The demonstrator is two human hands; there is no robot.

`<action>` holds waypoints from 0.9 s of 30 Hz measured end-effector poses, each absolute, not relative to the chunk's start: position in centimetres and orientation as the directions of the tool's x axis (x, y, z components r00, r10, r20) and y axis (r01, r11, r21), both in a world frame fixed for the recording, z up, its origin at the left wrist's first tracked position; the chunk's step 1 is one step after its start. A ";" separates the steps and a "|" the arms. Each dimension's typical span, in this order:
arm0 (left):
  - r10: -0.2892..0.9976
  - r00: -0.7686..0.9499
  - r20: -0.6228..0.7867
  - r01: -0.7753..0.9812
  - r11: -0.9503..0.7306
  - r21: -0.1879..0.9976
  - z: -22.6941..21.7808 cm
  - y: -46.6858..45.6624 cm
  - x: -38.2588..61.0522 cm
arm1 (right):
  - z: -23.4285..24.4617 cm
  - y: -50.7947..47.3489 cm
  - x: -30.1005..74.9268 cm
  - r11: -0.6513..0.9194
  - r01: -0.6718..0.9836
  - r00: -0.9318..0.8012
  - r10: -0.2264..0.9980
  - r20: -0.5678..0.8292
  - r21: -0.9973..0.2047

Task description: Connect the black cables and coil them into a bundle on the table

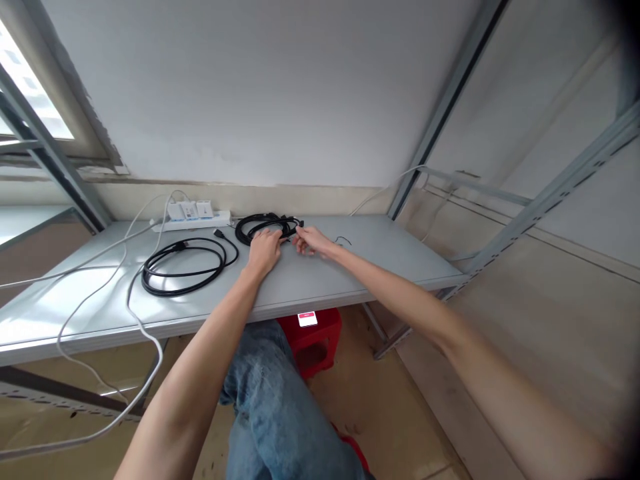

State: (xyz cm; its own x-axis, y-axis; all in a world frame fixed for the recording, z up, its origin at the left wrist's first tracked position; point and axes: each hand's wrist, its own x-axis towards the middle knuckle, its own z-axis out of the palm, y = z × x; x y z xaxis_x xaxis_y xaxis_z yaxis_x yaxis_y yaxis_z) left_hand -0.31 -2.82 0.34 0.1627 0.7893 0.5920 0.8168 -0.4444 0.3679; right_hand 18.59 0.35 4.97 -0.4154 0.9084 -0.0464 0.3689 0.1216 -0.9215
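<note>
A coiled black cable (245, 230) lies on the grey metal shelf (320, 283) close to the wall. My left hand (266, 248) rests at the coil's near side, its fingers curled onto the cable. Just to the right, my right hand (311, 240) pinches the same cable near a dark end piece. What lies under the fingers is partly hidden. Left of my hands is a second, looser black cable coil (183, 292) with its connector (219, 233) pointing toward the wall. A short thin black strand (343, 239) lies right of my right hand.
Behind the left coil stands a white power strip (195, 221) with several plugged-in adapters. White cords (131, 303) run across the shelf's left part and hang over its front edge. A phone (307, 319) lies on a red stool (320, 343) below. Metal posts (445, 100) frame the shelf.
</note>
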 end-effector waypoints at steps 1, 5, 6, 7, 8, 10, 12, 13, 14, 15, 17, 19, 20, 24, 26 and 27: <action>0.786 0.170 0.594 0.824 -0.443 0.352 0.3 -2.8 -0.3 | 5.0 0.5 18.5 -0.037 0.262 -0.430 0.890 -0.151 -0.964; 0.775 0.185 0.604 0.854 -0.431 0.291 0.2 -2.7 -0.5 | 4.8 0.9 18.2 -0.396 -0.042 -0.521 0.792 -0.318 -0.917; 0.774 0.184 0.606 0.862 -0.423 0.279 0.2 -2.7 -0.5 | 4.8 0.9 18.3 -0.424 -0.077 -0.541 0.778 -0.319 -0.902; 0.774 0.182 0.606 0.870 -0.414 0.267 0.2 -2.7 -0.5 | 4.9 0.9 18.3 -0.438 -0.100 -0.557 0.769 -0.314 -0.894; 0.776 0.181 0.604 0.880 -0.402 0.254 0.3 -2.7 -0.5 | 4.9 0.9 18.4 -0.441 -0.110 -0.566 0.765 -0.309 -0.891; 0.786 0.186 0.590 0.902 -0.374 0.214 0.5 -3.0 -0.5 | 5.0 0.7 18.6 -0.422 -0.101 -0.559 0.773 -0.300 -0.901; 0.802 0.191 0.565 0.925 -0.340 0.170 0.7 -3.2 -0.3 | 5.2 0.6 18.6 -0.373 -0.038 -0.524 0.797 -0.299 -0.927; 0.812 0.194 0.550 0.934 -0.325 0.151 0.9 -3.3 -0.2 | 5.4 0.5 18.6 -0.332 0.020 -0.496 0.816 -0.297 -0.943; 0.821 0.198 0.535 0.940 -0.313 0.133 1.0 -3.4 -0.2 | 5.6 0.5 18.7 -0.276 0.097 -0.462 0.839 -0.289 -0.956; 0.829 0.203 0.521 0.945 -0.305 0.118 1.1 -3.5 -0.1 | 5.8 0.4 18.7 -0.202 0.189 -0.428 0.863 -0.266 -0.961; 0.838 0.212 0.502 0.949 -0.299 0.098 1.3 -3.6 0.0 | 6.5 0.2 18.7 -0.009 0.391 -0.385 0.907 -0.173 -0.920; 0.840 0.215 0.498 0.949 -0.299 0.096 1.3 -3.7 0.1 | 7.2 0.0 18.7 0.171 0.556 -0.382 0.922 -0.067 -0.814; 0.840 0.211 0.500 0.949 -0.299 0.102 1.4 -3.7 0.1 | 7.6 -0.1 18.7 0.228 0.610 -0.391 0.919 -0.038 -0.759; 0.835 0.196 0.515 0.950 -0.292 0.113 1.2 -3.6 0.0 | 8.4 -0.6 18.5 0.358 0.722 -0.428 0.903 0.025 -0.592; 0.832 0.210 0.513 0.949 -0.300 0.098 1.1 -3.5 -0.1 | 8.3 -0.9 18.6 0.443 0.768 -0.454 0.886 0.095 -0.462; 0.833 0.220 0.508 0.948 -0.305 0.091 1.1 -3.4 -0.1 | 8.2 -0.9 18.6 0.475 0.791 -0.462 0.877 0.132 -0.385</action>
